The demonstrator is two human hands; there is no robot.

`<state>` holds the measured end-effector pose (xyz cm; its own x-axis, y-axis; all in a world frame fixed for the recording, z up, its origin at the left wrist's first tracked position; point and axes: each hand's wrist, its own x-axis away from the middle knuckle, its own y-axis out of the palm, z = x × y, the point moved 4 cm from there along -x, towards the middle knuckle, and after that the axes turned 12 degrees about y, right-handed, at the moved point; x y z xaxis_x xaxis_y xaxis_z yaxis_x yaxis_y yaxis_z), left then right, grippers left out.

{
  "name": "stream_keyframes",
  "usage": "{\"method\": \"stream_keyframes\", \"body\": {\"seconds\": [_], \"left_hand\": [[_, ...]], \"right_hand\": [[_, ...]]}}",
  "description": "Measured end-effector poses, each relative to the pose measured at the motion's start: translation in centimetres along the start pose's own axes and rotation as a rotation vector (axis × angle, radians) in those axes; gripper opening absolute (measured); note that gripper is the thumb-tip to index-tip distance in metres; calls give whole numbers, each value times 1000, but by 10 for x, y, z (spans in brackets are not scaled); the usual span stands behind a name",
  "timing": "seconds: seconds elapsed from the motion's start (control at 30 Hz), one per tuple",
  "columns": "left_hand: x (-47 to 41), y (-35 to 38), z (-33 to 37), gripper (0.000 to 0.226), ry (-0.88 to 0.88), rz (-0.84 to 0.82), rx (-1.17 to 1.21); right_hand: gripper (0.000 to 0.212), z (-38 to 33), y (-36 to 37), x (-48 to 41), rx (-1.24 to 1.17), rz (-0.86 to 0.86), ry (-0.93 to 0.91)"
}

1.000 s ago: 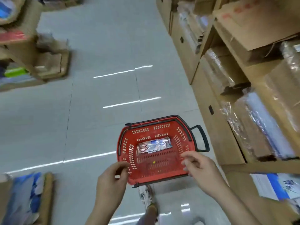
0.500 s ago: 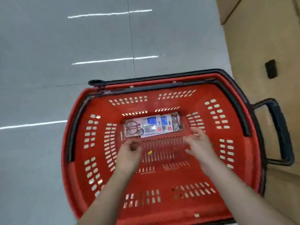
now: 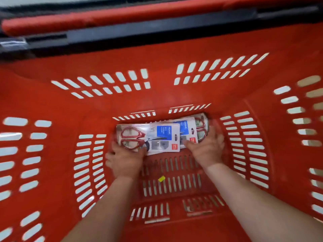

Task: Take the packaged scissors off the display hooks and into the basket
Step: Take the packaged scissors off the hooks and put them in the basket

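Observation:
The red plastic basket [image 3: 174, 88] fills the whole view, seen from close above. On its slotted floor, against the far wall, lie packaged scissors in an overlapping pile. The upper pack [image 3: 150, 138] shows red handles at the left and a blue label. A second pack [image 3: 192, 127] sticks out from under it to the right. My left hand [image 3: 125, 159] grips the left end of the pile, thumb on the upper pack. My right hand [image 3: 206, 147] holds the right end, fingers curled around the lower pack's edge.
A small yellow scrap [image 3: 161, 178] lies on the basket floor between my forearms. The black handle bar [image 3: 157, 30] runs across the far rim. The slotted red walls rise on all sides of my hands.
The camera has dropped far into the basket. Both hands moved forward from the basket floor onto the ends of the scissors packs and took hold of them.

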<state>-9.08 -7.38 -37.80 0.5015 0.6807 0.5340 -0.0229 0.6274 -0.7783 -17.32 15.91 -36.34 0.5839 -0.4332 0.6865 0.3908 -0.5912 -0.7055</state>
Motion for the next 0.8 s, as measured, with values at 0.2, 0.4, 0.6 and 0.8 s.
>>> {"method": "stream_keyframes", "body": {"seconds": [0.2,0.4,0.6,0.8], "left_hand": [[-9,-1,-4,98,150,51,141],[45,-17,7,42,-120,-299,882],[123,-106,39,41,-206,-393,1252],[180,-223,74,26,-198,-301,1413]], "right_hand": [[43,4,3,-8,-391,-198,53],[31,-20,-60,47,-587,-304,-27],[58,-14,-163,136,-670,-293,-149],[84,6,-273,222,-807,-198,-145]]}}
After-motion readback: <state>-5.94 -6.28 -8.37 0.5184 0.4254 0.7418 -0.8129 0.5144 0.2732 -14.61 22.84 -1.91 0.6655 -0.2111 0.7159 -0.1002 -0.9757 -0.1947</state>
